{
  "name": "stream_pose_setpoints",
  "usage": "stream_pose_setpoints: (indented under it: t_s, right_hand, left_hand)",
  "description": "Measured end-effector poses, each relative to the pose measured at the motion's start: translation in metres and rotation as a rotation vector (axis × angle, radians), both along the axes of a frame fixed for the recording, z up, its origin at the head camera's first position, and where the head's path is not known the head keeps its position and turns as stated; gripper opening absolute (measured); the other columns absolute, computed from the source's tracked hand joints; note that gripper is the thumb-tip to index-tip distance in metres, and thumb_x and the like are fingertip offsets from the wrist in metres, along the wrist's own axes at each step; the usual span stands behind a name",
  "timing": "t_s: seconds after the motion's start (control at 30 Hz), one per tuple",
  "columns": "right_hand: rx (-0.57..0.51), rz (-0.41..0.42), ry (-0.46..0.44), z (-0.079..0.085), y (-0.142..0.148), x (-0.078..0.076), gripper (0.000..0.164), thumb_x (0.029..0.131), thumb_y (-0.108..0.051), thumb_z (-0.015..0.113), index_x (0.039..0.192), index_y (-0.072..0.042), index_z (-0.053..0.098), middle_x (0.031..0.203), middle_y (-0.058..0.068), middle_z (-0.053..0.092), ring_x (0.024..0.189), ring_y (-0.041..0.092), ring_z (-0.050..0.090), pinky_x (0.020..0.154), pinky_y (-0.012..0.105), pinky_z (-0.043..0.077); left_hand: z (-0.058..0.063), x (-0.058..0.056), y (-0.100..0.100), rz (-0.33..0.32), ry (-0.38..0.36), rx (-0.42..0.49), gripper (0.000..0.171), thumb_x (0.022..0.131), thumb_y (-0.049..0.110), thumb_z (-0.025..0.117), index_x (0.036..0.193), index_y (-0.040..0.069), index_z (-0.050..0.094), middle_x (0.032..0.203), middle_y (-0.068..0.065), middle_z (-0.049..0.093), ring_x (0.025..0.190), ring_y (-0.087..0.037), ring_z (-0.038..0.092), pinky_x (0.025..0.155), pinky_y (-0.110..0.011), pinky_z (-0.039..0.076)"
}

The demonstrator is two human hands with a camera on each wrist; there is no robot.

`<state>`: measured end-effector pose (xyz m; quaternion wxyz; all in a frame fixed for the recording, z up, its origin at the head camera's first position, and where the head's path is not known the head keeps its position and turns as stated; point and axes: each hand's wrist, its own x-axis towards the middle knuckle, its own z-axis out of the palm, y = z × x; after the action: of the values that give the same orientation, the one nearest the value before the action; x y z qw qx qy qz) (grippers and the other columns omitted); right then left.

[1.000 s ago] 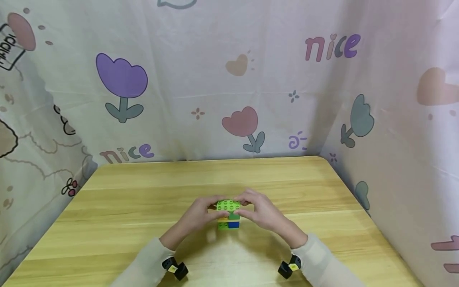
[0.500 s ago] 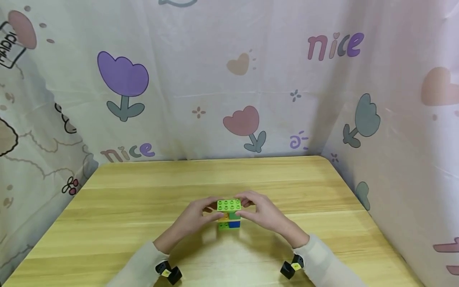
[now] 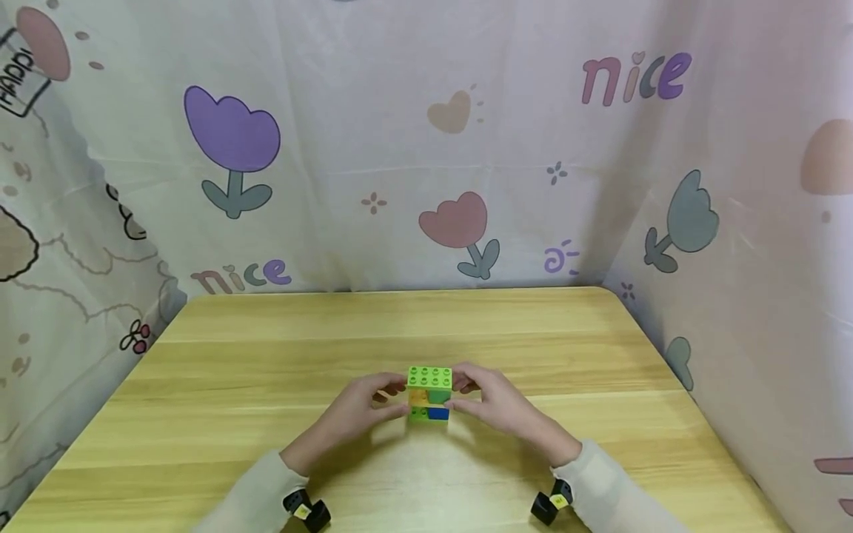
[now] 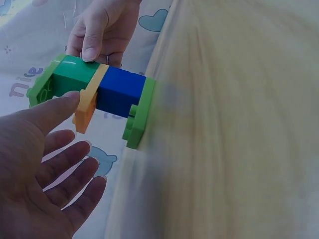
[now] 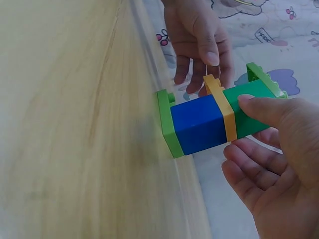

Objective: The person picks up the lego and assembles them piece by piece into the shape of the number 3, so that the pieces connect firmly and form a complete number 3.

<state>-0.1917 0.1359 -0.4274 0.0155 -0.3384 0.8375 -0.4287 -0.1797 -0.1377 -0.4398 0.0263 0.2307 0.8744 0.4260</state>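
Observation:
A small stack of toy building blocks stands upright on the table. On top is a light green studded plate, resting on a dark green block. Below that come an orange plate, a blue block and a light green base plate. My left hand is at the stack's left side, thumb tip right at the orange plate and the other fingers spread loosely apart. At its right side, my right hand touches the dark green block with its thumb, the visible fingers loose and bent below.
The stack and both hands are over a wooden table. A printed cloth hangs behind it and along both sides. Black wrist cameras are strapped over the light sleeves.
Both hands have drawn slightly outward from the stack, and their fingers have left the top plate's edges, showing more of it. The stack stays standing; the head view has shifted slightly.

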Motion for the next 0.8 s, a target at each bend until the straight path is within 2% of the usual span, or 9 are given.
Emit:
stream_pose_setpoints:
  t_s: [0.2,0.37,0.63,0.8]
  right_hand:
    - [0.009,-0.02,-0.024,-0.002,0.0,0.001,0.04,0.09,-0.029,0.073,0.124,-0.013,0.06,0.104,-0.01,0.066,0.096,0.013,0.063,0.087,0.034,0.052]
    - [0.01,-0.037,-0.021,-0.003,0.0,0.002,0.039,0.09,-0.03,0.072,0.123,-0.014,0.06,0.104,-0.01,0.066,0.096,0.012,0.063,0.087,0.032,0.052]
    - [-0.006,-0.044,-0.007,-0.004,-0.002,0.001,0.038,0.091,-0.03,0.071,0.123,-0.011,0.06,0.104,-0.006,0.067,0.094,0.009,0.063,0.086,0.034,0.053]
    - [-0.039,-0.039,-0.047,-0.006,-0.002,0.0,0.036,0.091,-0.027,0.071,0.123,-0.012,0.059,0.106,-0.006,0.068,0.094,0.01,0.063,0.088,0.033,0.052]
  left_hand:
    - [-0.008,-0.001,-0.002,-0.032,0.011,0.008,0.044,0.087,0.029,0.076,0.123,0.007,0.064,0.112,-0.003,0.066,0.099,-0.019,0.062,0.083,-0.032,0.054]
    - [-0.01,-0.001,-0.001,-0.036,-0.001,0.023,0.045,0.087,0.029,0.076,0.124,0.007,0.063,0.112,-0.003,0.066,0.099,-0.018,0.062,0.083,-0.032,0.053]
    - [-0.014,-0.001,0.001,-0.019,-0.001,0.068,0.043,0.088,0.034,0.074,0.121,0.008,0.064,0.109,-0.003,0.066,0.096,-0.016,0.062,0.082,-0.031,0.054]
    - [-0.017,0.0,0.004,0.004,-0.009,0.087,0.04,0.088,0.033,0.073,0.12,0.01,0.064,0.11,-0.002,0.066,0.096,-0.017,0.063,0.081,-0.03,0.053]
